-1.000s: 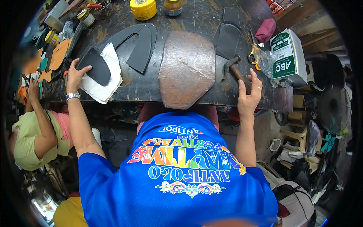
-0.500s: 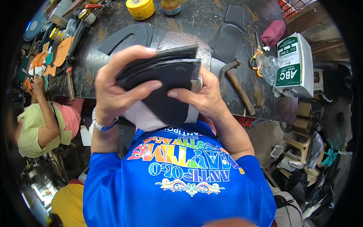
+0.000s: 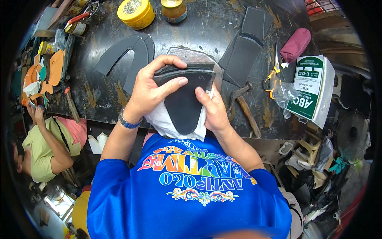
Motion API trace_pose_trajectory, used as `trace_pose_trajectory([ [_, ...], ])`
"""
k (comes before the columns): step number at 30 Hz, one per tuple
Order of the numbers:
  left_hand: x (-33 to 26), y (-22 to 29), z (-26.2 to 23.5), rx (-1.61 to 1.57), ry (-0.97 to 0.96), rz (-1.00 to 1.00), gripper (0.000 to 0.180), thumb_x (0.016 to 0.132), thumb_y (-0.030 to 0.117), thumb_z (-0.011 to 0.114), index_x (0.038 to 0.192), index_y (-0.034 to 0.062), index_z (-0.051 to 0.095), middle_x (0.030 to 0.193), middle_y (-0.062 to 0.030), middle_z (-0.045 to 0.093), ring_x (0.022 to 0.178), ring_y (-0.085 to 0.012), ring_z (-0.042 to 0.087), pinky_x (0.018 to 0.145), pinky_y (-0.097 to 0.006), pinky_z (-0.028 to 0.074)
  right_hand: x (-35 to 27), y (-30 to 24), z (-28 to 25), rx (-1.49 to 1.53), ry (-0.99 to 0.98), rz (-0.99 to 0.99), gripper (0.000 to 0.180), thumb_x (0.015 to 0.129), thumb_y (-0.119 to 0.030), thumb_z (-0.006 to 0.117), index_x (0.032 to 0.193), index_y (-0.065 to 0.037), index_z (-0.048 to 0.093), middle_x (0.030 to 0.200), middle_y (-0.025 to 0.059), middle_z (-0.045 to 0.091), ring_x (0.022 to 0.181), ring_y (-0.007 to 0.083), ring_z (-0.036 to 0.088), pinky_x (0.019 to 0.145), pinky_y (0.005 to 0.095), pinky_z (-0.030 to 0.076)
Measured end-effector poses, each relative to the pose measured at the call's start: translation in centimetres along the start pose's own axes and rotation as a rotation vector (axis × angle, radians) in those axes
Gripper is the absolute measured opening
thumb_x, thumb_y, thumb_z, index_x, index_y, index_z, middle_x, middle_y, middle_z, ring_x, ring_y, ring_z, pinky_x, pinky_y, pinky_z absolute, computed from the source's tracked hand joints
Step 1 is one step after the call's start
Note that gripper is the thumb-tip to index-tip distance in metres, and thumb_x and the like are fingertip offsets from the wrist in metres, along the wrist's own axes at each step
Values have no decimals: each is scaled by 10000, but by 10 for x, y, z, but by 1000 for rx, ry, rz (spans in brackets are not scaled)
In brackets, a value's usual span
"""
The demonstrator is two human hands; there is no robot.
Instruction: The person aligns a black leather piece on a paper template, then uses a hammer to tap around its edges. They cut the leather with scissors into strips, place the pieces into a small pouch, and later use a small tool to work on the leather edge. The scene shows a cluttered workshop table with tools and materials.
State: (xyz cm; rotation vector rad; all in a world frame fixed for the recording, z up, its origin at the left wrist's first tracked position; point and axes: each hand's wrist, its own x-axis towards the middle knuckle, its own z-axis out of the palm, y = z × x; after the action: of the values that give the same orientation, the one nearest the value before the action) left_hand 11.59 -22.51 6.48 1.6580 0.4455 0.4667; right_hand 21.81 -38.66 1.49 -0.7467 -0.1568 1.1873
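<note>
Both hands hold a stack of black shoe-upper pieces [image 3: 184,104] in front of my chest, at the table's near edge. The top piece is tongue-shaped, with a row of stitches along its rounded lower end. My left hand [image 3: 149,87] grips the upper left of the stack, thumb on the face and fingers over the top layers. My right hand [image 3: 216,109] pinches the right edge, its thumb on the front and its other fingers hidden behind. A white cloth [image 3: 161,119] hangs beneath and behind the stack.
On the dark table [image 3: 107,93] lie black U-shaped cut pieces [image 3: 115,51], flat black pieces [image 3: 246,49], a hammer [image 3: 247,113], orange-handled scissors [image 3: 272,75] and a green-white box [image 3: 312,89]. Yellow tub [image 3: 136,14] and jar [image 3: 174,10] stand behind. Another person [image 3: 51,147] works at left.
Both hands have lowered the stack nearer my body, and the top layers sit closer together. The view has shifted slightly. Both hands keep their hold.
</note>
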Motion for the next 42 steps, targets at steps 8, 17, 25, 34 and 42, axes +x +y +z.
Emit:
trace_pose_trajectory([
  [8, -14, 30, -13, -258, -29, -204, 518, 782, 75, 841, 1246, 41, 613, 1229, -60, 624, 1159, -140, 581, 1002, -297, 468, -6, -24, 38, 191, 144, 148, 448, 977, -184, 655, 1370, -75, 469, 1248, 104, 620, 1138, 188, 619, 984, 335, 514],
  [17, -91, 9, -21, -309, 60, -199, 559, 859, 53, 739, 1372, 19, 521, 1324, -91, 578, 1250, -174, 543, 1071, -323, 424, -31, 28, 33, -187, -16, 173, 488, 935, -46, 680, 1372, -46, 463, 1252, 87, 616, 1151, 162, 588, 1000, 326, 482],
  [25, -180, -21, 2, -133, 129, 169, 658, 822, 51, 751, 1417, 25, 470, 1270, -88, 568, 1231, -173, 536, 1068, -322, 415, -79, 64, 12, -575, -305, 125, 783, 961, -25, 589, 1601, -73, 140, 1525, 169, 393, 1377, 263, 446, 1165, 416, 337],
  [34, -301, -56, 57, 9, 447, -166, 670, 839, 178, 810, 1403, 19, 487, 1254, -132, 645, 1127, -185, 635, 982, -310, 495, -133, 102, -6, -533, -356, -189, 691, 934, 58, 607, 1531, -87, 291, 1356, 116, 546, 1247, 205, 534, 1084, 352, 405],
  [42, -337, -75, 100, 14, 847, 82, 573, 922, 163, 736, 1404, 16, 462, 1263, -130, 643, 1174, -194, 607, 1005, -334, 487, -129, 133, 10, -703, -613, -185, 725, 929, 16, 646, 1546, -55, 272, 1395, 120, 493, 1288, 193, 485, 1101, 333, 384],
])
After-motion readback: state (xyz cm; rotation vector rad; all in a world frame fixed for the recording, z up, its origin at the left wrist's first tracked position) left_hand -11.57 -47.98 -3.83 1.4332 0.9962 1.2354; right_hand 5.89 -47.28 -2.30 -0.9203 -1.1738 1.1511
